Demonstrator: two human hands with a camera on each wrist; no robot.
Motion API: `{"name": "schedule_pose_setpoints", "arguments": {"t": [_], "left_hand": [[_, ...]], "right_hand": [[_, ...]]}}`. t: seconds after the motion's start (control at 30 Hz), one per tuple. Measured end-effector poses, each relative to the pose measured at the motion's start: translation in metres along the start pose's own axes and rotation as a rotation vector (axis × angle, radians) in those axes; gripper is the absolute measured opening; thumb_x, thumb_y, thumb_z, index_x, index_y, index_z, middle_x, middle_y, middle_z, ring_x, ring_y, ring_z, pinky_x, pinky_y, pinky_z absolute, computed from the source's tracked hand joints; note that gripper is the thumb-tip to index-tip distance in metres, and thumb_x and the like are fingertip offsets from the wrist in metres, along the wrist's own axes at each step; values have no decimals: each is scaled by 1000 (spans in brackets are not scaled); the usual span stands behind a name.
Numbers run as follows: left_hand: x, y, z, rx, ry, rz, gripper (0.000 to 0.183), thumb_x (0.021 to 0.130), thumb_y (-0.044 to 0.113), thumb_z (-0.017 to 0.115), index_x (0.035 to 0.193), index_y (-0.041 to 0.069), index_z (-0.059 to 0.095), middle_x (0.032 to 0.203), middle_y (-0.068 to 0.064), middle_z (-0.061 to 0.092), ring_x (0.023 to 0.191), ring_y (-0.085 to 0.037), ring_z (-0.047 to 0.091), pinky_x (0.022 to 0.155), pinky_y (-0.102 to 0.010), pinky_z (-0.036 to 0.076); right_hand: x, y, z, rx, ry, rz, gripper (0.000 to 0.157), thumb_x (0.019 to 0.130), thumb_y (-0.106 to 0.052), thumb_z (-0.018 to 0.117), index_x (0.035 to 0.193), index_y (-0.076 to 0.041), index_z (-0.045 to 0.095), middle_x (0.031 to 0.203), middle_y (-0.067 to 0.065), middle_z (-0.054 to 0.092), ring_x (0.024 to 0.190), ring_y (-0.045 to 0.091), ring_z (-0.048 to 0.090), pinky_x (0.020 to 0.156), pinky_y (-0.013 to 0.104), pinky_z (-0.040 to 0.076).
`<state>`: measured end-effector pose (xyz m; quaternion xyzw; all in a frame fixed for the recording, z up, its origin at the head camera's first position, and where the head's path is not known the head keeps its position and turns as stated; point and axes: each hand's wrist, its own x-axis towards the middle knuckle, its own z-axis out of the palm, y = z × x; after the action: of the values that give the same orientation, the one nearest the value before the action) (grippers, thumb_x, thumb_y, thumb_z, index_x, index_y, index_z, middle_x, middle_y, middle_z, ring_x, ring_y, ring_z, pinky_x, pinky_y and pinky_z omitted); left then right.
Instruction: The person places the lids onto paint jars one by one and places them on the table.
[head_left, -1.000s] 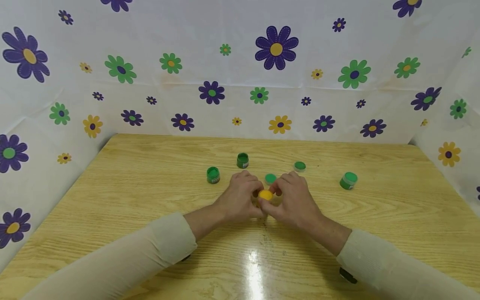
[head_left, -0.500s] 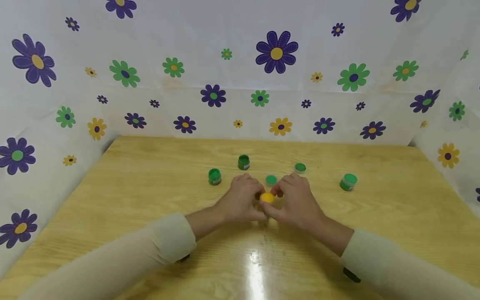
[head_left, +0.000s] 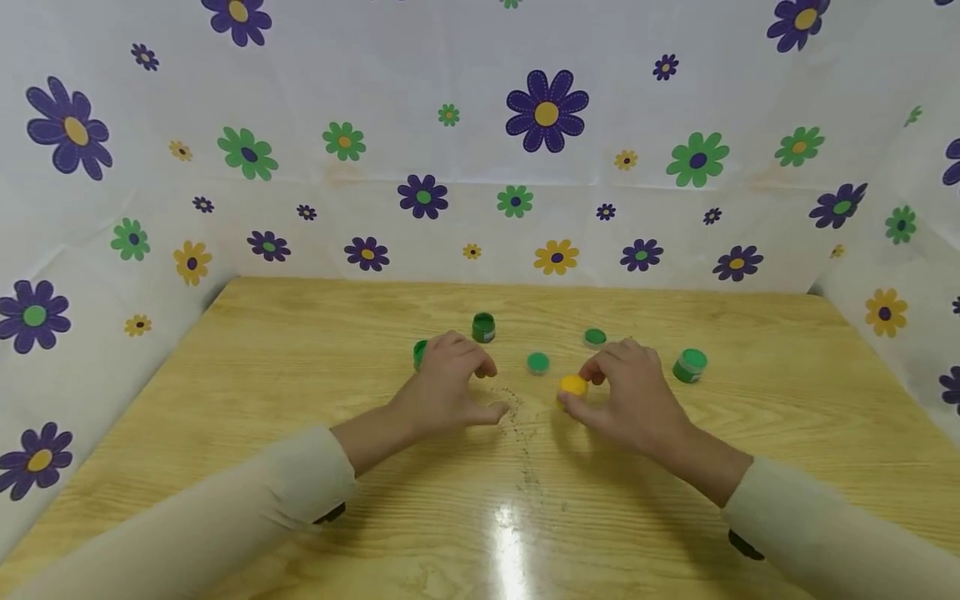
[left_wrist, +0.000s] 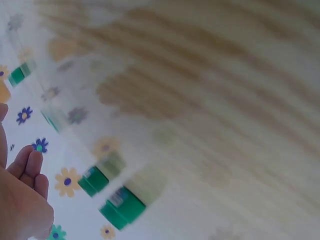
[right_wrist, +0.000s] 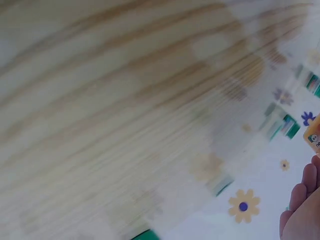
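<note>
My right hand (head_left: 637,392) pinches a small yellow paint jar (head_left: 573,386) between thumb and fingers, over the middle of the table. In the right wrist view the yellow jar's printed label (right_wrist: 314,137) shows at the right edge. My left hand (head_left: 446,387) is apart from the jar, thumb and fingers spread in a C with nothing between them. Just behind it stands an opened green paint jar (head_left: 420,355), partly hidden by the hand. Another opened green jar (head_left: 483,327) stands farther back. Two green lids, a nearer one (head_left: 537,363) and a farther one (head_left: 595,337), lie between the hands.
A green jar with a light green top (head_left: 690,365) stands right of my right hand. Small dark specks (head_left: 525,467) mark the wooden table (head_left: 300,350) in front. A white flower-printed cloth (head_left: 360,83) encloses the back and sides.
Both hands were together at the yellow jar. Now the left hand has let go and moved left, while the right hand has carried the jar a little to the right.
</note>
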<state>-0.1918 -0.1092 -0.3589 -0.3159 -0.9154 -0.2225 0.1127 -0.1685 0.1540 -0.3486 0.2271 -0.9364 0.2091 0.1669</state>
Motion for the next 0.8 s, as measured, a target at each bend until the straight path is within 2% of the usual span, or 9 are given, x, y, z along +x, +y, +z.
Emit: {"name": "schedule_pose_setpoints", "arguments": {"t": [0.3, 0.5, 0.63, 0.8], "left_hand": [[-5, -26, -20, 34, 118, -10, 38, 73, 33, 85, 95, 7, 70, 95, -6, 70, 96, -22, 53, 99, -51, 37], [-13, -39, -32, 52, 156, -32, 40, 72, 31, 86, 97, 4, 71, 97, -8, 70, 100, -26, 53, 97, -54, 37], [-17, -46, -36, 80, 167, -54, 44, 70, 34, 87, 96, 3, 70, 98, -8, 70, 102, -28, 55, 100, -55, 36], [-22, -55, -39, 94, 144, -96, 47, 73, 36, 85, 101, 2, 69, 101, -11, 69, 106, -30, 54, 104, -57, 33]], "right_hand": [[-12, 27, -13, -38, -3, 62, 30, 80, -35, 81, 80, -7, 69, 80, 4, 64, 85, 24, 53, 81, 45, 40], [-22, 44, -24, -51, 54, 56, 28, 77, -31, 83, 78, -7, 69, 79, 5, 64, 84, 24, 54, 81, 49, 36], [-29, 56, -31, -68, 91, 55, 29, 75, -30, 84, 78, -6, 68, 78, 6, 64, 82, 24, 53, 79, 49, 34], [-36, 71, -45, -80, 115, 78, 29, 76, -28, 83, 79, -4, 67, 81, 10, 67, 84, 28, 54, 77, 50, 30]]}}
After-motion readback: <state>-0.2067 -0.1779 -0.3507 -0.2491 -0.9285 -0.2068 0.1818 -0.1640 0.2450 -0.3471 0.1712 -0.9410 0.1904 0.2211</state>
